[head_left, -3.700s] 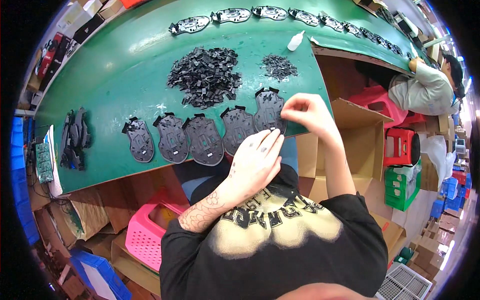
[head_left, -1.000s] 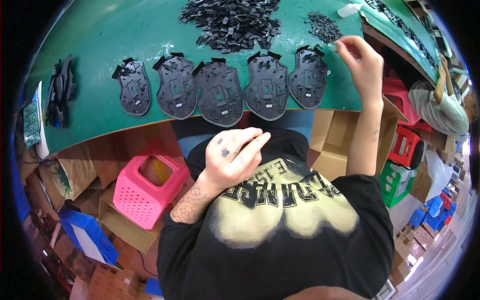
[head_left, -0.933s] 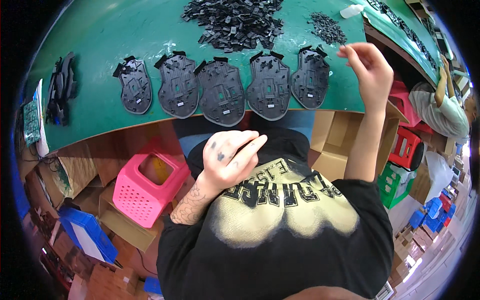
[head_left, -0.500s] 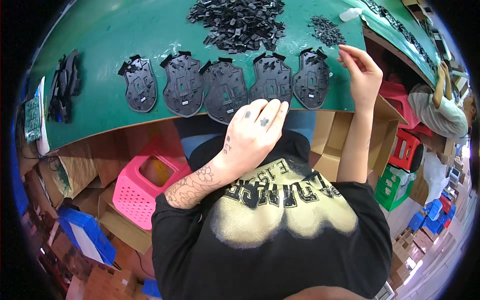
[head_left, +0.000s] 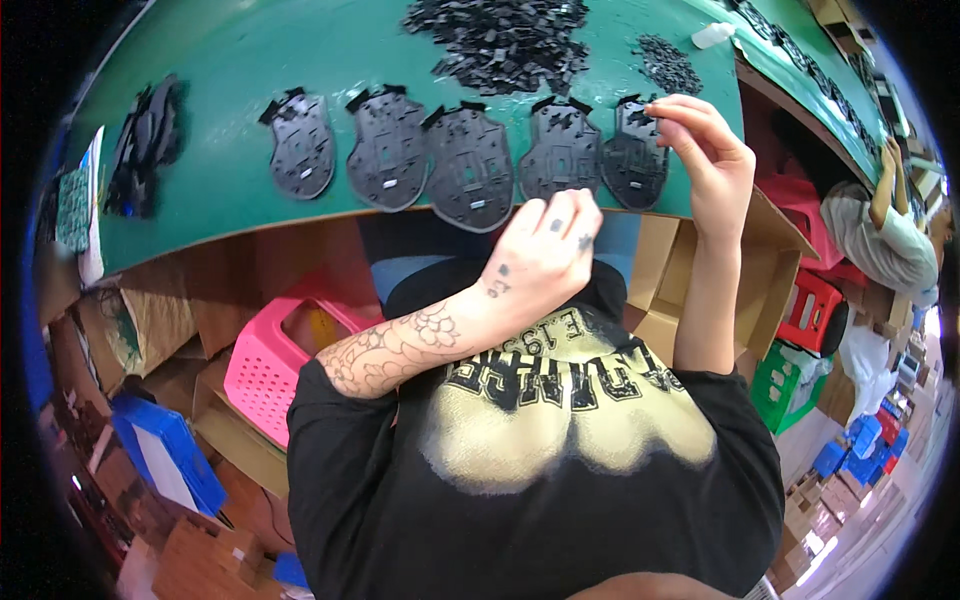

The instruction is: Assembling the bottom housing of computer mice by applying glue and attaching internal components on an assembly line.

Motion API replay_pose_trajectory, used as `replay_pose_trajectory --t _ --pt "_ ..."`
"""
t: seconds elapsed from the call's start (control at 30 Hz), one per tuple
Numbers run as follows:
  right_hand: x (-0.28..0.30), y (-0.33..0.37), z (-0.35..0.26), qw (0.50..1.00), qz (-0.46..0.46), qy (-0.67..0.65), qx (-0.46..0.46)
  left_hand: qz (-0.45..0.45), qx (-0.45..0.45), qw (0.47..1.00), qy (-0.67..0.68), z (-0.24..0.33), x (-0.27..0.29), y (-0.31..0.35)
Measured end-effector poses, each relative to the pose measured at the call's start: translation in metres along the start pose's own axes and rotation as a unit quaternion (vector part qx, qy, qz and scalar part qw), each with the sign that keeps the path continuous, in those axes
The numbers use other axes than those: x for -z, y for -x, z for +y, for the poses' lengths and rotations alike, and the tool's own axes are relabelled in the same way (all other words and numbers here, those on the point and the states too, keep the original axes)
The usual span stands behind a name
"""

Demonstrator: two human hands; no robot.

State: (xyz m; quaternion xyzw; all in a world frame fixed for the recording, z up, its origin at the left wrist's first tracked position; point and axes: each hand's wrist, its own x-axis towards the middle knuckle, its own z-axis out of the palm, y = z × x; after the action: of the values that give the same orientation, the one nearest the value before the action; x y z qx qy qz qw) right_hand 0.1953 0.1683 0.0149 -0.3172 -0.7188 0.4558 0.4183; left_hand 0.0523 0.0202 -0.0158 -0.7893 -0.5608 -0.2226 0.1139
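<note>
Five black plastic shells stand in a row along the near edge of the green table, ribbed insides up. My right hand (head_left: 712,165) is closed in a pinch, its fingertips at the upper end of the rightmost shell (head_left: 634,168). Anything between those fingertips is too small to make out. My left hand (head_left: 545,250) is curled at the lower edge of the neighbouring shell (head_left: 560,150), and its fingertips are partly hidden. To the left lie the middle shell (head_left: 470,170), another shell (head_left: 386,150) and the leftmost, smaller-looking shell (head_left: 302,148).
A large heap of small black parts (head_left: 505,40) lies at the back, with a smaller pile (head_left: 668,65) and a white bottle (head_left: 712,36) to its right. Long black pieces (head_left: 145,145) are stacked at left. Below are a pink stool (head_left: 270,370) and an open cardboard box (head_left: 690,270). Another person (head_left: 880,235) sits at right.
My right hand has moved from beside the rightmost shell to over its upper end. My left hand has shifted right. The whole view has also shifted slightly.
</note>
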Motion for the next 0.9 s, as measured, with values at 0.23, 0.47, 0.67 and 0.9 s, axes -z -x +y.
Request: replay_pose_trajectory --t 0.23,0.47,0.67,0.9 --pt "-0.051 0.015 -0.019 0.991 -0.104 -0.023 -0.083 0.02 0.075 0.997 0.025 0.003 0.004 0.009" --pt "-0.075 0.022 -0.012 0.959 -0.171 0.191 0.121 0.154 0.157 0.964 0.152 -0.01 0.007 0.063" --pt "-0.083 0.025 -0.006 0.952 -0.189 0.206 0.124 0.137 0.208 0.958 0.14 -0.022 0.006 0.065" --pt "-0.085 0.027 -0.002 0.952 -0.177 0.216 0.129 0.13 0.21 0.956 0.16 -0.025 0.002 0.068"
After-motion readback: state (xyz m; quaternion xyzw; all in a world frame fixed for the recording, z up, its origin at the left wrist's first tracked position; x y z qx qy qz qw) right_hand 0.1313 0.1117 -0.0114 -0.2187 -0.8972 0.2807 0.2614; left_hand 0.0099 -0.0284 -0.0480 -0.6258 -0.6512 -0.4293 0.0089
